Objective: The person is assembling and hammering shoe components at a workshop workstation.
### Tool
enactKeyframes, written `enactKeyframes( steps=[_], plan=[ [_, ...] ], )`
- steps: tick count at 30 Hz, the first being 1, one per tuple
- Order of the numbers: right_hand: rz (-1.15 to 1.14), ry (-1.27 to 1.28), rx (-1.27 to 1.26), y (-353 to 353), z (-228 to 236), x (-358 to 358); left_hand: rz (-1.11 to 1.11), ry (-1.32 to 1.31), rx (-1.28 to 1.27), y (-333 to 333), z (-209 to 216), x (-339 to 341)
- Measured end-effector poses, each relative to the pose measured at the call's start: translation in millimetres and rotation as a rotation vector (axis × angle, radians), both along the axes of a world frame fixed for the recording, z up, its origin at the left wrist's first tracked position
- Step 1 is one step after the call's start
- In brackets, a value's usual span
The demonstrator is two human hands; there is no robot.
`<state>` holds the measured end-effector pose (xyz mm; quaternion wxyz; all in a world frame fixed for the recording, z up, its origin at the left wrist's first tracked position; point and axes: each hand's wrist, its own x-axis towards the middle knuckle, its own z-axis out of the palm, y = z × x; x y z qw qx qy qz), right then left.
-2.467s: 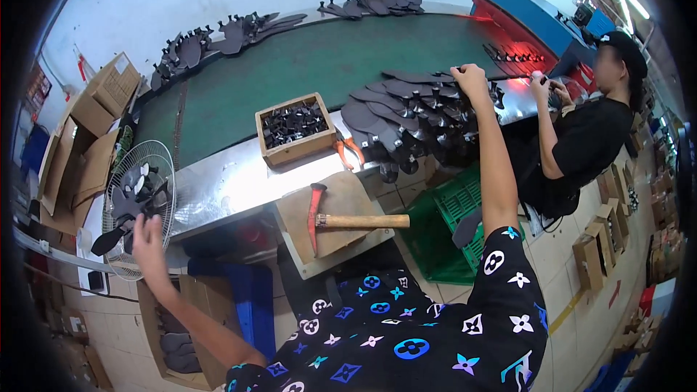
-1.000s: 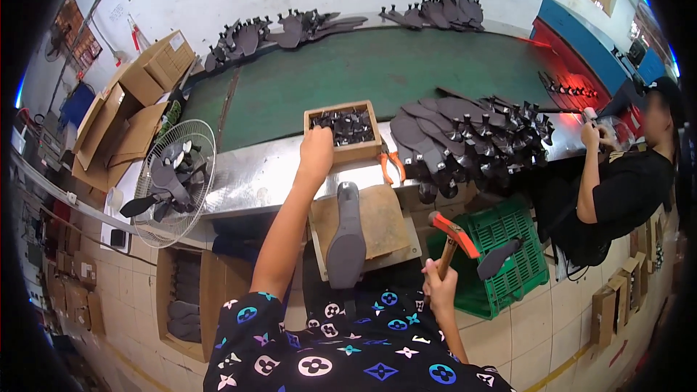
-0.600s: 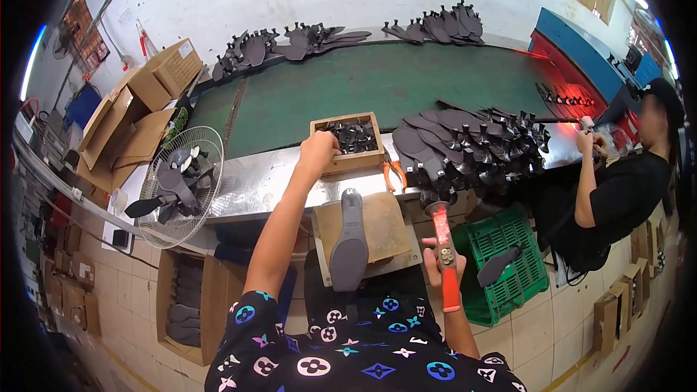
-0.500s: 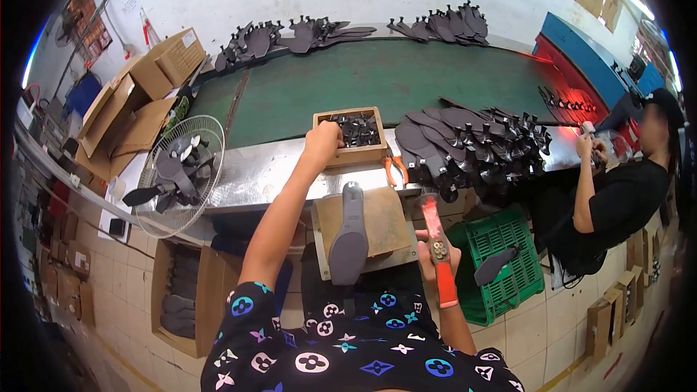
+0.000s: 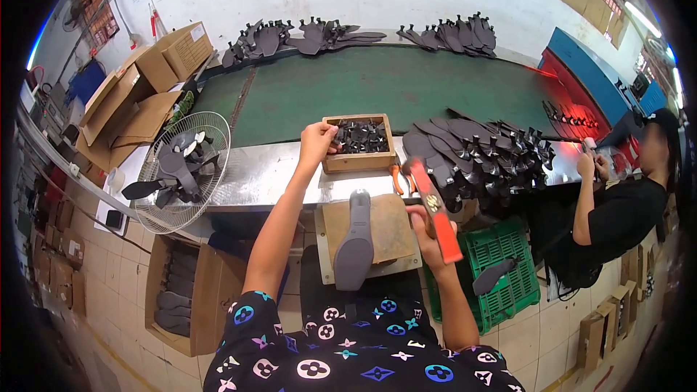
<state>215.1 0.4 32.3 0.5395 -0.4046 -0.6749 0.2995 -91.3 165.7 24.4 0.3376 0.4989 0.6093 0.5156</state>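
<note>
My left hand (image 5: pixel 318 143) is at the left wall of a wooden box (image 5: pixel 358 162), its fingers closed at the rim; what they hold is hidden. Small black pieces (image 5: pixel 361 134) fill the box. My right hand (image 5: pixel 430 236) grips a red-handled hammer (image 5: pixel 443 229), raised and tilted to the right of a tan block (image 5: pixel 393 226). On that block lies a dark grey shoe sole (image 5: pixel 353 255), its narrow end pointing away from me and its wide end overhanging the near edge. Orange-handled pliers (image 5: pixel 397 180) rest beside the box, partly behind the hammer.
Many grey soles with black heels (image 5: pixel 472 149) are piled right of the box. A wire fan-guard basket (image 5: pixel 181 174) holds more at left. A green crate (image 5: pixel 501 268) and a cardboard box (image 5: pixel 174 290) stand below. A co-worker (image 5: pixel 617 210) works at right, near a green belt (image 5: pixel 377 83).
My left hand has drawn back from inside the box to its left rim, fingers closed. My right hand has raised and tilted the hammer. The sole stays on the block.
</note>
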Motion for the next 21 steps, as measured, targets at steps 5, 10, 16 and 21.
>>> enactKeyframes(
  steps=[5, 10, 16, 21],
  plan=[
    [0.131, 0.091, -0.073, 9, 13, -23, 0.077, -0.002, 0.102, 0, -10, 7],
    [0.342, 0.410, -0.389, 5, 29, -32, 0.082, 0.053, 0.165, -17, -2, 14],
    [0.365, 0.450, -0.392, 5, 33, -30, -0.111, -0.498, 0.185, -49, 28, 31],
    [0.324, 0.417, -0.309, -2, 48, -27, -0.300, -0.488, 0.264, -99, 64, 69]
  ],
)
